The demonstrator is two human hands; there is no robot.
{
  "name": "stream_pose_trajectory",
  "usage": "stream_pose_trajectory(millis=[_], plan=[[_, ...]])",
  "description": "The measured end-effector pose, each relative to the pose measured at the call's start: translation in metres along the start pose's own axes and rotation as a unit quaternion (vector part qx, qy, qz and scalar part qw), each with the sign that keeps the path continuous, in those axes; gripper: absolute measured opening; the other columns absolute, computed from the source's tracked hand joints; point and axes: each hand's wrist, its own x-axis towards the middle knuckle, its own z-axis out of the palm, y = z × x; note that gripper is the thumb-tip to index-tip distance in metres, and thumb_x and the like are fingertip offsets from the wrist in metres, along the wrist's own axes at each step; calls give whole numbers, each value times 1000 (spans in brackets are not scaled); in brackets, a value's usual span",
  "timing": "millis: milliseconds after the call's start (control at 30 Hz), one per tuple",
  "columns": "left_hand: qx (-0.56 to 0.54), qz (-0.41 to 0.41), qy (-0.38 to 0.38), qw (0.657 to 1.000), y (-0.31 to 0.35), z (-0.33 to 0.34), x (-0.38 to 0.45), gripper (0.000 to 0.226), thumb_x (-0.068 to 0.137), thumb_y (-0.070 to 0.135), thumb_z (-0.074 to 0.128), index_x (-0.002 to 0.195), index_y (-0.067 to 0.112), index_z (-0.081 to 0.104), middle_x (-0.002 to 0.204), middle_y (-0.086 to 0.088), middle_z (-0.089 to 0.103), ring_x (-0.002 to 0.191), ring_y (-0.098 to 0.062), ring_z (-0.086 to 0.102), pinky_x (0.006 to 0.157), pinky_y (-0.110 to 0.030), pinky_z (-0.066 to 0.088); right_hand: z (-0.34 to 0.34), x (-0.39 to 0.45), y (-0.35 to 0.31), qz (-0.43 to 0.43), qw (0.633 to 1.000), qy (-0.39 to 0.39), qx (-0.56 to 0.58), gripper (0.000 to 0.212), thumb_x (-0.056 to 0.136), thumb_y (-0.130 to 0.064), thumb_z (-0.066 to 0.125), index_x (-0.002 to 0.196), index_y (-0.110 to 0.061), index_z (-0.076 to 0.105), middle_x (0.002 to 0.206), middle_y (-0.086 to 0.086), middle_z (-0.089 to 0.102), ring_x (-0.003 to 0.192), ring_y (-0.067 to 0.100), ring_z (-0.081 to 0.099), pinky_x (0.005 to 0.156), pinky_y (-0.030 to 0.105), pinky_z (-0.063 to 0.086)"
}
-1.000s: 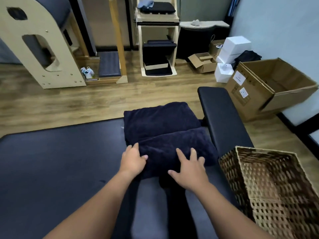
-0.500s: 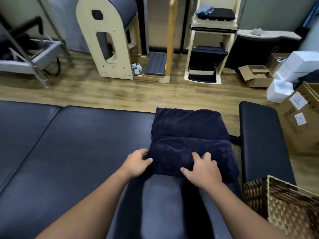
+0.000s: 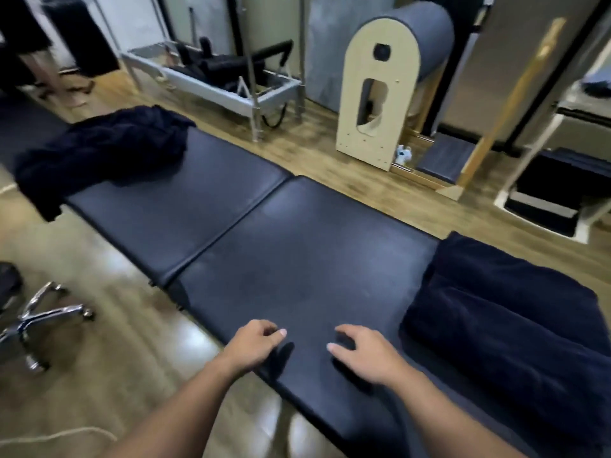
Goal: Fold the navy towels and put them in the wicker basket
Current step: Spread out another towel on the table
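A folded navy towel (image 3: 506,312) lies on the right end of the black padded table (image 3: 297,259). Loose, crumpled navy towels (image 3: 102,150) sit in a heap on the table's far left end, one corner hanging over the edge. My left hand (image 3: 253,342) and my right hand (image 3: 367,353) hover over the bare table near its front edge, to the left of the folded towel. Both hands have loosely curled fingers and hold nothing. The wicker basket is out of view.
A wheeled chair base (image 3: 36,319) stands on the floor at the left. Beyond the table are a metal-framed exercise bed (image 3: 224,84), a wooden arched barrel (image 3: 380,94) and a white step unit (image 3: 555,186) on the wood floor.
Both hands have let go of the folded towel and moved left over the bare table. The view has swung left, bringing the crumpled towels in and the basket out.
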Motion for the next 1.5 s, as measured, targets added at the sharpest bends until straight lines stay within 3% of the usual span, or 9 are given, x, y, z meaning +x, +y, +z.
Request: stream_pose_trajectory(millis=[133, 267, 400, 567, 800, 933, 1133, 1333, 1500], plan=[[-65, -34, 34, 997, -74, -34, -48, 30, 98, 38, 62, 92, 11, 75, 91, 4, 76, 87, -9, 69, 89, -33, 52, 62, 13, -67, 4, 990, -139, -8, 57, 88, -66, 58, 132, -30, 63, 127, -12, 65, 120, 10, 59, 103, 26, 42], [-111, -57, 56, 991, -141, -63, -93, 26, 99, 28, 63, 76, 18, 67, 70, 9, 62, 66, -1, 54, 72, -32, 45, 111, 29, -117, 3, 980, -195, -22, 76, 75, -81, 53, 132, -32, 64, 133, -12, 63, 124, 11, 57, 105, 32, 43], [-151, -91, 80, 981, -202, -90, -125, 32, 85, 52, 60, 71, 22, 54, 66, 2, 42, 62, -11, 41, 64, -31, 30, 142, 34, -178, -19, 975, -221, -27, 62, 93, -64, 53, 143, -26, 56, 145, -9, 53, 132, 12, 50, 109, 29, 37], [-192, -117, 77, 971, -254, -121, -133, 35, 87, 52, 64, 77, 18, 63, 78, 6, 54, 70, -9, 49, 68, -29, 36, 181, 54, -237, -47, 966, -251, -32, 57, 95, -60, 55, 141, -27, 57, 140, -7, 58, 123, 9, 54, 99, 22, 38], [-213, -152, 77, 962, -295, -174, -102, 26, 97, 37, 63, 80, 20, 58, 58, 12, 39, 52, -2, 36, 49, -23, 28, 210, 133, -295, -73, 947, -310, -38, 69, 88, -66, 57, 143, -26, 55, 142, -8, 57, 125, 7, 53, 103, 23, 38], [-195, -172, 97, 961, -299, -228, -77, 28, 101, 30, 61, 76, 17, 64, 44, 21, 47, 44, 8, 42, 50, -16, 34, 214, 194, -345, -113, 939, -321, -57, 65, 90, -64, 57, 143, -25, 57, 142, -8, 56, 130, 11, 51, 101, 23, 36], [-204, -189, 138, 951, -308, -309, -48, 27, 96, 42, 62, 95, 17, 73, 88, 0, 75, 65, 2, 58, 74, -25, 49, 214, 274, -422, -169, 910, -371, -73, 58, 94, -59, 57, 141, -24, 59, 140, -9, 57, 122, 6, 50, 97, 22, 35], [-228, -184, 149, 945, -342, -374, -5, 21, 100, 30, 62, 101, 13, 73, 61, 15, 59, 53, 7, 50, 60, -16, 41, 222, 344, -487, -192, 903, -372, -94, 81, 81, -75, 55, 143, -23, 56, 142, -6, 57, 129, 9, 52, 111, 29, 38], [-199, -167, 119, 958, -395, -461, 68, 42, 88, 50, 60, 77, 9, 67, 63, 8, 52, 56, -6, 46, 61, -29, 36, 227, 411, -550, -153, 922, -347, -78, 66, 92, -63, 58, 145, -24, 54, 142, -7, 57, 126, 9, 53, 106, 26, 41]])
